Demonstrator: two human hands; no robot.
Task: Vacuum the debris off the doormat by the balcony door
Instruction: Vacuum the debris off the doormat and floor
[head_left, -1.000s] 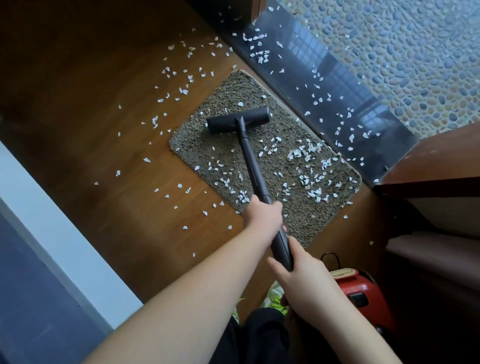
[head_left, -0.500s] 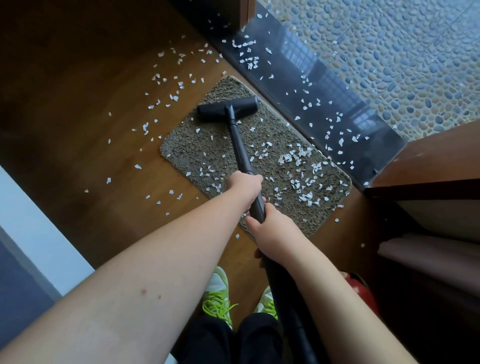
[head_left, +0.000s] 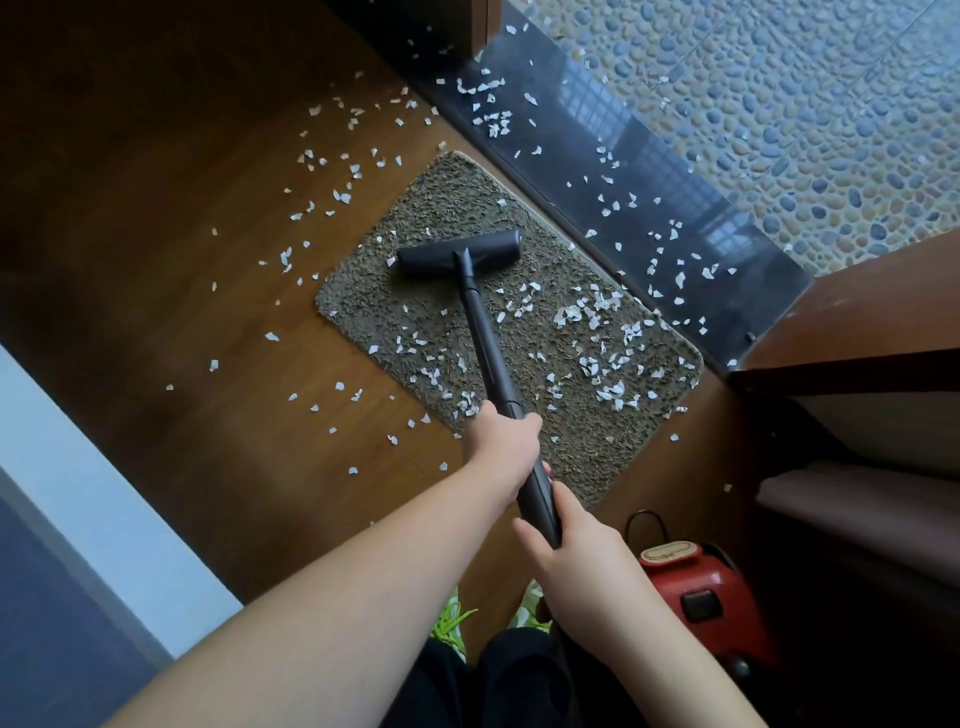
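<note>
Both hands drawn back nearer than 0.5 s ago, right hand (head_left: 576, 540) and left hand (head_left: 506, 441) with fingers curled around vacuum wand (head_left: 488, 343), floor head (head_left: 460, 255) on doormat (head_left: 587, 441), debris (head_left: 597, 358) mostly on its right half, beside dark door sill (head_left: 670, 208)

Surroundings on a wooden floor (head_left: 156, 218)

A pebble-patterned surface (head_left: 779, 104) fills the far right, bordered by a glossy dark threshold strip (head_left: 649, 171). Green-laced shoes (head_left: 452, 618) show at the near edge. A cushioned bench (head_left: 857, 509) sits at the right, under a brown wooden ledge (head_left: 857, 322).
</note>
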